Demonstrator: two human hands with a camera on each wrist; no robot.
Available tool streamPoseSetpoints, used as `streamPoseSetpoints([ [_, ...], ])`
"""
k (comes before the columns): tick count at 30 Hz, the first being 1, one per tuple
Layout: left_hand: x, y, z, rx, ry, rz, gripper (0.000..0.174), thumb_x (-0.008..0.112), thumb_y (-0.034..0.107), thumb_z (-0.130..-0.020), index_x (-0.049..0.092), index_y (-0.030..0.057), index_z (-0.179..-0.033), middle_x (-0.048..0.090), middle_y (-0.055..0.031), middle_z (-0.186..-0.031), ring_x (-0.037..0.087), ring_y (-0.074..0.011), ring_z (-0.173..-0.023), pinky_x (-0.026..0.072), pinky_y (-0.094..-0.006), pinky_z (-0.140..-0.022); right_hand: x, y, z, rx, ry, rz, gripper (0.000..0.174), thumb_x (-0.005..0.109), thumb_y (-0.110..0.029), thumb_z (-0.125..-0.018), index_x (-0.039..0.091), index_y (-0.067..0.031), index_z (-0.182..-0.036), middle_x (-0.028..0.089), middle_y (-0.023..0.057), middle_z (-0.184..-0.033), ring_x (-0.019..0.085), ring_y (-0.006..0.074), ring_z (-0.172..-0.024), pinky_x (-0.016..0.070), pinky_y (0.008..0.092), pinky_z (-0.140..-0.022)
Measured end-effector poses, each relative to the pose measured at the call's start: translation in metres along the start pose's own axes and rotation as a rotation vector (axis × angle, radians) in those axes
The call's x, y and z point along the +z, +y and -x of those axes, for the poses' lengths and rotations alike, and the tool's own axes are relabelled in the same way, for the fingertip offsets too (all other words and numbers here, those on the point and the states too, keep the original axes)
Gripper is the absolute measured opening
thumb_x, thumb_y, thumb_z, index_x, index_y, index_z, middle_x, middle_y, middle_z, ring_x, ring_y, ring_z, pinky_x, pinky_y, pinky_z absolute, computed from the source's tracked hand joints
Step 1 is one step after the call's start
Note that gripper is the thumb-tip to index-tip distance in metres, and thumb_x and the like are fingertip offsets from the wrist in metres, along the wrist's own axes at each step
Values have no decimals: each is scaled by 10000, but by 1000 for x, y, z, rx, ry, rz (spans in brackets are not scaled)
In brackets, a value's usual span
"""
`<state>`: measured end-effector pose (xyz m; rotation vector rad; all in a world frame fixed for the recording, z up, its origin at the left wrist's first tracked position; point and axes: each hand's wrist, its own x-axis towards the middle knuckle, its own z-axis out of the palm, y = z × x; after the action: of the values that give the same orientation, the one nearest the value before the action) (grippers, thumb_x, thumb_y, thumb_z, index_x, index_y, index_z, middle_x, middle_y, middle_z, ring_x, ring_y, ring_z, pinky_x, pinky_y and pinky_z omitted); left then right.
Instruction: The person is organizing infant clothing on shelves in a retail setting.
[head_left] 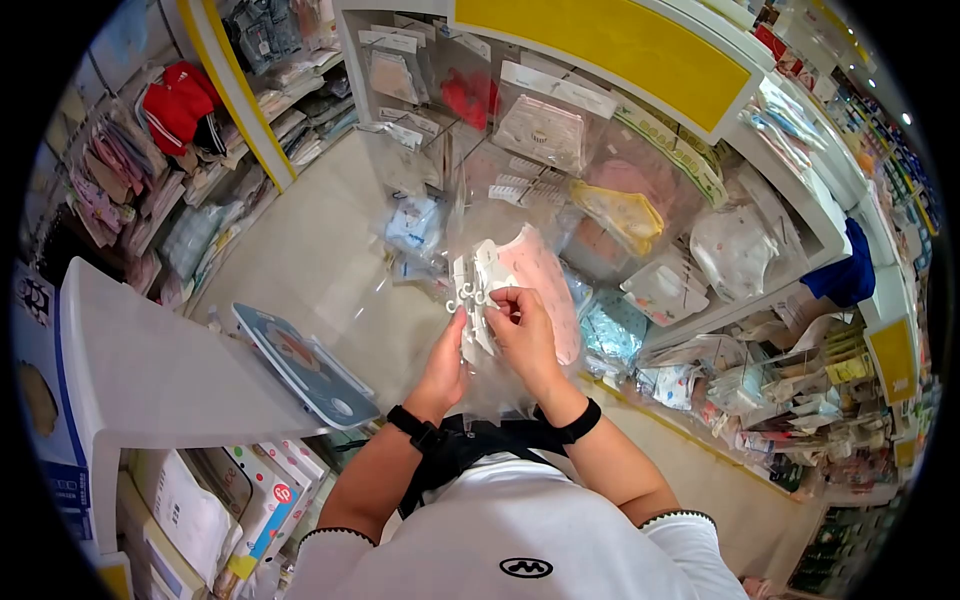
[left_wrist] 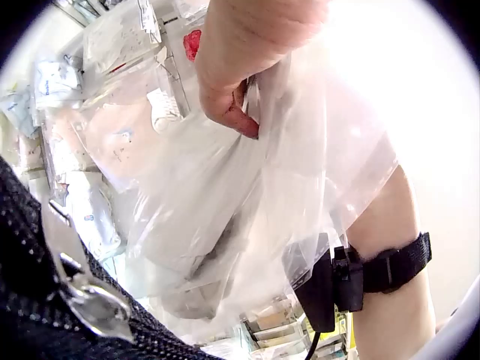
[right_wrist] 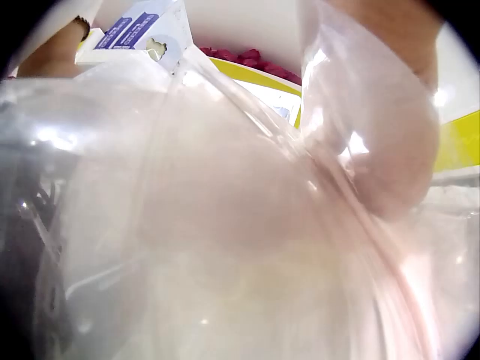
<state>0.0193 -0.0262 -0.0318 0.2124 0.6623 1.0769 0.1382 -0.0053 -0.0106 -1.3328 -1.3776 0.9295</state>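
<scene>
Both hands are close together in front of the body at a bunch of clear plastic bags (left_wrist: 300,172) with small white hooks (head_left: 466,292) on top. My left hand (head_left: 443,362) grips the bunch from the left, its thumb beside the hooks; the left wrist view shows fingers curled into the film. With fingertips bent together, my right hand (head_left: 528,335) pinches the top of the bags just right of the hooks. A pink patterned garment (head_left: 540,275) in one bag hangs behind the right hand. In the right wrist view, clear film (right_wrist: 187,225) covers most of the picture.
Ahead, bagged baby clothes (head_left: 545,130) hang on hooks in a white display with a yellow panel (head_left: 610,50). To my left is a white shelf unit (head_left: 190,370) with a blue board (head_left: 300,365) at its edge. A red jacket (head_left: 180,105) hangs at the far left.
</scene>
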Motion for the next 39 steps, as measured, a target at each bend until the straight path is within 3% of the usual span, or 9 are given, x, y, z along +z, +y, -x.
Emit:
streamPoseSetpoints([
  [3,-4,-6,0,156,57,-132,329,434,223,-899,448,78,-1194,553,-45,-1072,555,-168,-949,436,-333,-837,0,-3,2,-5,-7,-29,195,617,-73,-740,557,3,-910,529,97,-855,533,171,-723,451,279,-667],
  [7,-7,-3,-3,173,56,-244,307,443,167,-888,454,47,-1171,554,-66,-1066,548,-176,-956,435,-327,-836,-1,0,-3,24,-67,-63,185,610,-96,-750,550,-3,-899,531,90,-835,531,171,-710,451,284,-664],
  [16,2,-5,-4,334,190,-578,363,478,55,-834,425,33,-1192,539,-65,-1092,504,-144,-994,393,-280,-851,6,-6,-9,-193,-92,389,191,606,-148,-717,571,-8,-842,541,105,-719,534,184,-658,428,284,-613],
  [20,1,-6,2,375,191,-580,381,478,10,-778,460,15,-1159,567,-70,-1034,544,-156,-922,433,-280,-790,-2,3,-17,273,-294,-183,99,608,-119,-747,569,-33,-777,526,-13,-695,488,70,-648,390,204,-565],
  [23,-3,-2,4,303,158,-518,328,487,0,-751,509,-11,-1078,593,-67,-963,576,-163,-846,462,-287,-742,-8,4,-19,445,-281,-677,69,605,-112,-762,575,-54,-786,514,-38,-695,463,57,-624,376,183,-587],
  [24,-4,1,7,250,142,-481,315,490,6,-750,516,-15,-1063,596,-67,-949,579,-165,-836,465,-290,-742,-14,3,-20,511,-288,-672,58,605,-107,-776,577,-62,-800,507,-39,-696,445,53,-624,374,180,-608],
  [31,6,10,14,63,172,-138,293,496,54,-783,532,-10,-1067,595,-82,-964,582,-167,-876,470,-306,-771,-10,0,-13,416,-175,-845,84,591,-103,-797,588,-21,-818,517,-26,-695,451,50,-614,365,175,-592],
  [34,22,7,20,172,74,-327,296,542,114,-799,534,-3,-1071,574,-83,-1011,553,-151,-881,445,-305,-760,-9,1,-12,392,-206,-836,83,594,-96,-794,588,-17,-819,515,-25,-689,447,50,-614,363,180,-584],
  [39,7,3,14,227,57,-489,321,540,87,-780,522,-14,-1084,587,-69,-972,556,-136,-848,449,-285,-722,-13,3,-13,398,-184,-865,83,594,-89,-787,585,-9,-809,520,-17,-684,441,51,-600,359,185,-563],
])
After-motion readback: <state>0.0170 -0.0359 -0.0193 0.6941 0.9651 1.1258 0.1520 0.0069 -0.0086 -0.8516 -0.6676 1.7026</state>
